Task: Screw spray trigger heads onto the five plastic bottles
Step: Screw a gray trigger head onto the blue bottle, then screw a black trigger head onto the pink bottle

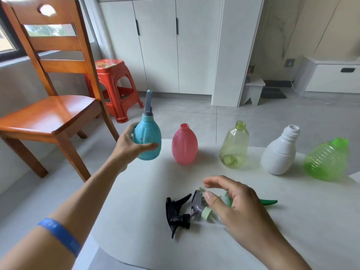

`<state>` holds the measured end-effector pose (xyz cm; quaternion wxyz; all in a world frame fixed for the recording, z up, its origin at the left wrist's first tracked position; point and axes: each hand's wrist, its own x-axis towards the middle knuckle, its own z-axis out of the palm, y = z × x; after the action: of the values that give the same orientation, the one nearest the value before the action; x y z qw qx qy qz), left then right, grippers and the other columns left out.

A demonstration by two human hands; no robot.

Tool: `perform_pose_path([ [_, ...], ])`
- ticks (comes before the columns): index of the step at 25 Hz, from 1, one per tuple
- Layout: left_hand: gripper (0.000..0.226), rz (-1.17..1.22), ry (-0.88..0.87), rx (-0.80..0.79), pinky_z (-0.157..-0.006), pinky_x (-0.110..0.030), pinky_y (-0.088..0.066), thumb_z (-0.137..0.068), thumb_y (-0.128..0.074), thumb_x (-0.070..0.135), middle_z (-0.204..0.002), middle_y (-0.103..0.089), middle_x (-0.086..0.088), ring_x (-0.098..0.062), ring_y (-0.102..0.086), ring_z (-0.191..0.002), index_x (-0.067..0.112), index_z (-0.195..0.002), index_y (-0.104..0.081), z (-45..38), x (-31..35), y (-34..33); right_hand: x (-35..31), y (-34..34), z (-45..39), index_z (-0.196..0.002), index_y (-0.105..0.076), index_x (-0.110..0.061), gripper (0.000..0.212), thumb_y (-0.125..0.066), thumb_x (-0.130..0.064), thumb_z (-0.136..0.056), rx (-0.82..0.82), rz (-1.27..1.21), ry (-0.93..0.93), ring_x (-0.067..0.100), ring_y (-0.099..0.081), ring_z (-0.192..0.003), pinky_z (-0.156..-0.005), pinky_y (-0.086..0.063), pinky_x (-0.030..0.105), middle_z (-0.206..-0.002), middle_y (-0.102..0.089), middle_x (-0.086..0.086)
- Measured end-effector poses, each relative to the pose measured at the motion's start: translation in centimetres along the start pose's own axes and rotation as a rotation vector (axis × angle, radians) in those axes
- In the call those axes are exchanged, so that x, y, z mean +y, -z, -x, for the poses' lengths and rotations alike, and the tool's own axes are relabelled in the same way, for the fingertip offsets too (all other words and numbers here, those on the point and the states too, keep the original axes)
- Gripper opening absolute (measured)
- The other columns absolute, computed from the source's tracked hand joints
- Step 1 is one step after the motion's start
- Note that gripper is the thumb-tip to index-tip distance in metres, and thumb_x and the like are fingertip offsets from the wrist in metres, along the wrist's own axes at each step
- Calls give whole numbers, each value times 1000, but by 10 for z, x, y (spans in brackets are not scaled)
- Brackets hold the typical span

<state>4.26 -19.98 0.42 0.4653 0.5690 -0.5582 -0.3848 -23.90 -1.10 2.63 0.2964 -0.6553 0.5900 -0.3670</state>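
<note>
Now the left hand [132, 147] holds the blue bottle [147, 142] round its belly at the table's [136, 221] far edge. The right hand [233, 203], fingers spread, hovers over the loose triggers [180, 213]. They look light and hard, so grab one by its neck.

Bare forearms, no sleeves; a blue band [60, 235] around the left forearm.

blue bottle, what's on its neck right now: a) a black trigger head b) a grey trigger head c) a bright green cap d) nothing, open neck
b: the blue bottle, gripped by the left hand, carries a grey trigger head on its neck, while the pink bottle beside it has an open neck and the black trigger head lies on the table.
</note>
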Motion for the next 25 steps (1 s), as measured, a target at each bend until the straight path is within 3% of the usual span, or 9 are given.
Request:
perform_pose_path([
  [4, 87, 21, 60, -107, -85, -33, -58, -53, -98, 11, -112, -71, 4, -12, -71, -100, 33, -125, -55, -29, -36, 0, 1, -1, -5, -110, -70, -39, 24, -63, -44, -88, -64, -9, 3, -11, -57, -110, -86, -40, 6, -107, -71, -26],
  [8, 77, 58, 76, -140, -86, -30, -56, -49, -94, 19, -104, -75, 13, -10, -71, -102, 46, -112, -58, -34, -52, 0, -1, 1, -8, -105, -71, -37, 28, -58, -48, -82, -87, -70, -17, -12, -60, -108, -84, -43, 8, -104, -71, -30],
  [11, 83, 38, 103, -157, -96, -36, -55, -53, -92, 12, -116, -71, 6, -14, -68, -110, 42, -122, -56, -32, -53, 4, 2, 0, -10, -104, -71, -35, 20, -64, -40, -86, -84, -59, -28, -9, -63, -102, -81, -47, 13, -100, -72, -28],
  [14, 110, -15, 257, -151, -108, -42, -46, -62, -92, 1, -145, -54, -11, -24, -52, -133, 21, -153, -34, -16, -58, 14, 3, -15, -9, -108, -69, -33, 20, -66, -33, -88, -73, 174, 32, 1, -64, -97, -84, -47, 27, -98, -73, -22],
  [17, 111, -366, 323, -157, -105, -35, -43, -68, -91, 8, -155, -42, -12, -24, -44, -137, 16, -158, -25, 8, -53, 22, 4, -52, -5, -104, -66, -27, 19, -58, -30, -87, -134, 610, 251, 21, -58, -108, -92, -38, 39, -102, -72, -11],
  [19, 105, -691, 278, -201, -104, -36, -44, -71, -91, 21, -153, -45, -12, -28, -46, -136, 15, -156, -30, 28, -48, 22, 7, -74, 2, -100, -64, -23, 18, -58, -21, -84, -211, 803, 300, 28, -57, -113, -98, -34, 45, -101, -72, -4],
  [21, 88, -898, 192, -115, -101, -38, -47, -75, -85, 29, -144, -55, -14, -33, -53, -129, 12, -150, -41, 51, -39, 20, 13, -85, 7, -108, -60, -20, 27, -55, -11, -83, -245, 912, 300, 33, -54, -117, -105, -30, 50, -105, -71, 3],
  [25, 49, -863, -1, 80, -81, -35, -54, -84, -72, 25, -109, -73, -6, -27, -66, -97, 16, -130, -59, 88, -16, 1, 16, -87, 9, -116, -59, -19, 36, -51, -5, -84, -161, 871, 370, 30, -51, -121, -112, -22, 46, -112, -69, 2],
])
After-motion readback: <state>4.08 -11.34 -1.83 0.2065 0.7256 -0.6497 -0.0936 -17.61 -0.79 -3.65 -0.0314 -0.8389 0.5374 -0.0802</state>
